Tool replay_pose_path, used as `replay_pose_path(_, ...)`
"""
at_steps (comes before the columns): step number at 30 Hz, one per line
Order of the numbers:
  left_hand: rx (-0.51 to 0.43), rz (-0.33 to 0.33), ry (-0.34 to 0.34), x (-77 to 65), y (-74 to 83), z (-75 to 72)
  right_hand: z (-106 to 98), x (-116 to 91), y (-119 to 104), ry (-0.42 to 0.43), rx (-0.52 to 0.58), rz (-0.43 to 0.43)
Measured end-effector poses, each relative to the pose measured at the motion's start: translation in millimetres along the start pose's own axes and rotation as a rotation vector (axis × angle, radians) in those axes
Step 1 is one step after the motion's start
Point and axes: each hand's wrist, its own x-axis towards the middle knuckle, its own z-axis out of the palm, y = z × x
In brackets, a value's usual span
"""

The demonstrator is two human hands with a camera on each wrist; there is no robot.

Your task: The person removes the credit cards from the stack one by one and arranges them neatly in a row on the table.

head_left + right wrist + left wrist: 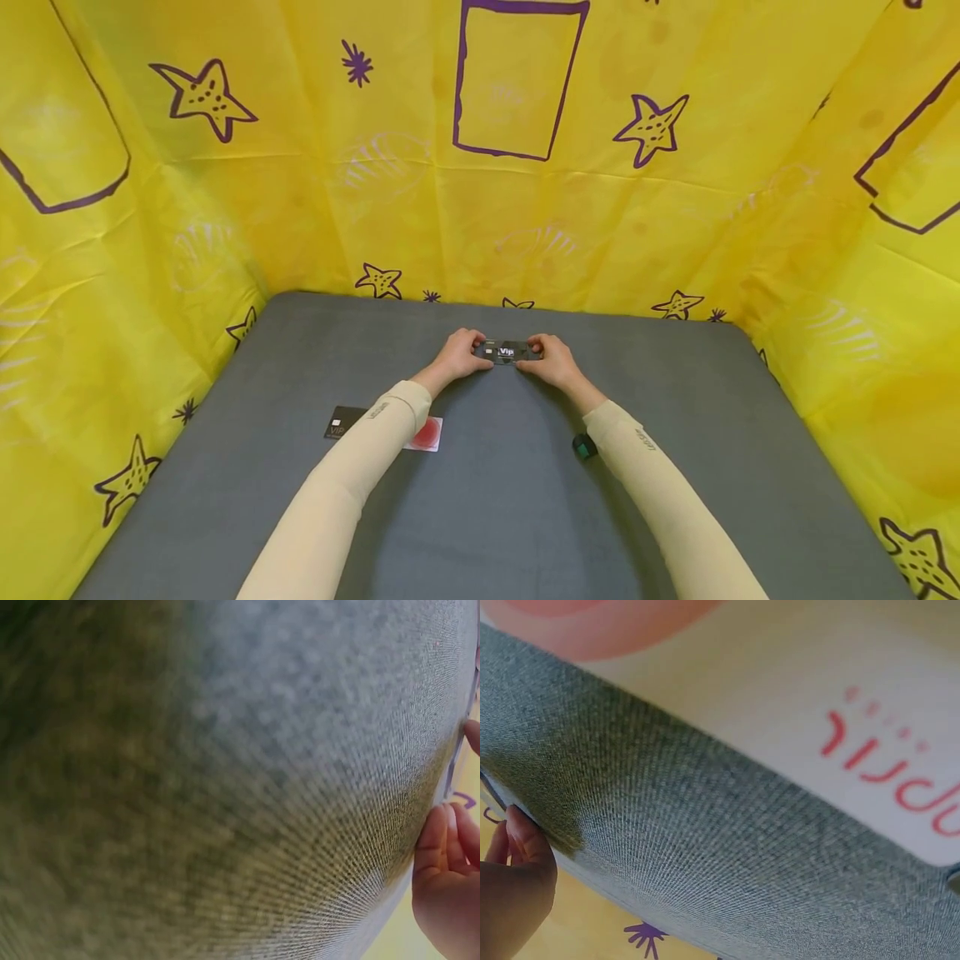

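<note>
A dark card marked "Vip" (507, 352) with a small chip lies level near the far side of the grey table, between both hands. My left hand (459, 355) pinches its left end, thumb at the near edge and fingers at the far edge. At the other end, my right hand (553, 360) pinches it the same way. In the left wrist view, the left hand (525, 877) shows at the lower left. The right wrist view has the right hand (450, 877) at its right edge, fingertips against the card's thin edge.
Under the left forearm lie a black VIP card (341, 422) and a white card with a red circle (427, 434), partly hidden by the sleeve. Yellow cloth (480, 225) with purple drawings rises behind and beside the grey table (487, 500). A dark wrist device (584, 447) hangs below the right sleeve.
</note>
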Motion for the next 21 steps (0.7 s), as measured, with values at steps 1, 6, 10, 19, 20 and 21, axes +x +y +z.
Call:
replay_pose_path(1, 0.001, 0.001, -0.004, 0.4, -0.7, 0.4, 0.4, 0.4, 0.2, -0.004, -0.006, -0.002)
replay_pose_path(6, 0.023, 0.022, -0.033, 3.0, -3.0, -0.2, 2.1, 1.5, 2.2, -0.012, -0.016, -0.014)
replay_pose_path(10, 0.039, 0.037, -0.054, 4.1, -4.0, -1.9, 3.8, 2.3, 3.3, -0.016, -0.007, -0.02)
replay_pose_path(19, 0.049, 0.043, -0.074, 5.2, -4.3, -3.5, 2.5, 3.0, 3.1, -0.035, -0.013, -0.023)
replay_pose_path(20, 0.048, 0.041, -0.077, 5.3, -3.8, -3.8, 2.1, 2.6, 2.7, -0.037, -0.013, -0.022)
replay_pose_path(21, 0.047, 0.038, -0.079, 5.7, -3.6, -3.9, 1.7, 2.3, 2.1, -0.039, -0.012, -0.019)
